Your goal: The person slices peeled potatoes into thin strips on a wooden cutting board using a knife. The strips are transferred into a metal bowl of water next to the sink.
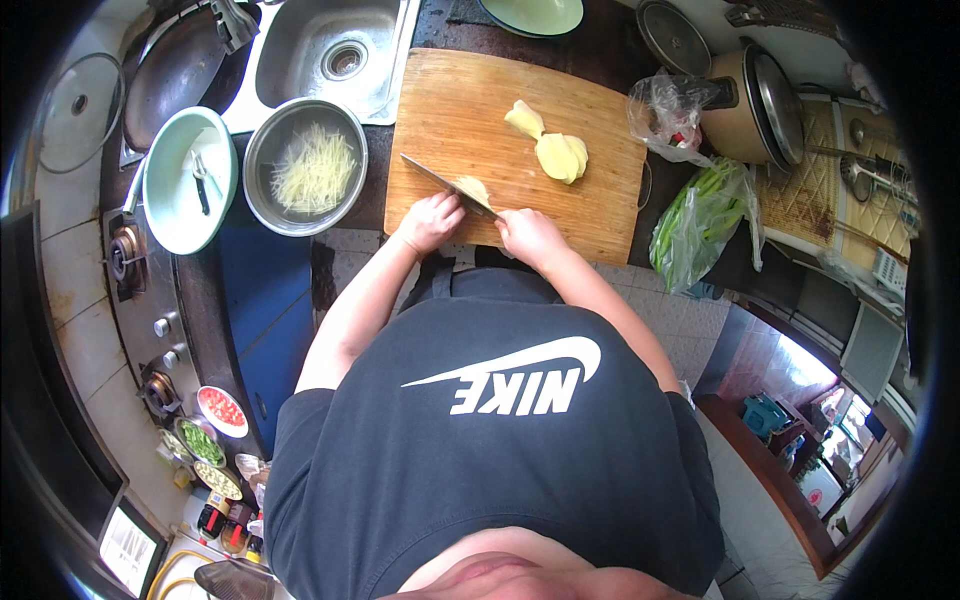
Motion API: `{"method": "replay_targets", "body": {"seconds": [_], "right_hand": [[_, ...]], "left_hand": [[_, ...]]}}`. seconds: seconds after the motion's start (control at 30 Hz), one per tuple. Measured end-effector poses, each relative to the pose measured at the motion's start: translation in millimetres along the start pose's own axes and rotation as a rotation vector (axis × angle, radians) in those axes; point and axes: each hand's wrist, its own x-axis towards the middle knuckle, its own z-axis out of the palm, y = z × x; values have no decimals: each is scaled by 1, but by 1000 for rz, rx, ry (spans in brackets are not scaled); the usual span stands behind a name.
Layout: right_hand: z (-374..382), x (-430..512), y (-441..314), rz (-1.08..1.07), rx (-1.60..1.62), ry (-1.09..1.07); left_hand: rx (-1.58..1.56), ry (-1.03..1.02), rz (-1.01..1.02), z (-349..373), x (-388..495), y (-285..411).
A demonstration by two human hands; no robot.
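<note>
My right hand (532, 236) grips the handle of a kitchen knife (439, 178) at the near edge of a wooden cutting board (457, 90). The blade slants away to the far left. Bunched against its near side are the fingers of my left hand (433, 223); whatever lies beneath them is hidden. A small heap of pale shreds (474, 187), apparently potato, lies along the blade's far side. Farther back on the board rest overlapping peeled potato slices (561, 159) and a smaller group of slices (523, 118).
Left of the board stands a steel bowl (255, 184) of shreds in liquid, beside a pale green basin (161, 176) holding a dark-handled utensil (201, 193). Behind them is a sink (300, 45). Bagged green vegetables (694, 217) and a rice cooker (739, 112) stand right.
</note>
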Motion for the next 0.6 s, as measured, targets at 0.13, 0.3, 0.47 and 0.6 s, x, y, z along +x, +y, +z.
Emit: {"method": "replay_targets", "body": {"seconds": [0.13,0.3,0.47,0.6], "right_hand": [[-2,2,5,48,107,30],[-6,-11,7,15,78,34],[-9,-14,1,-6,-3,-13],[-7,-10,1,9,-23,-35]], "left_hand": [[-12,-12,6,2,-1,-2],[-12,2,1,4,-3,-1],[4,-2,8,0,-3,-1],[-4,-20,4,-1,-2,-1]]}}
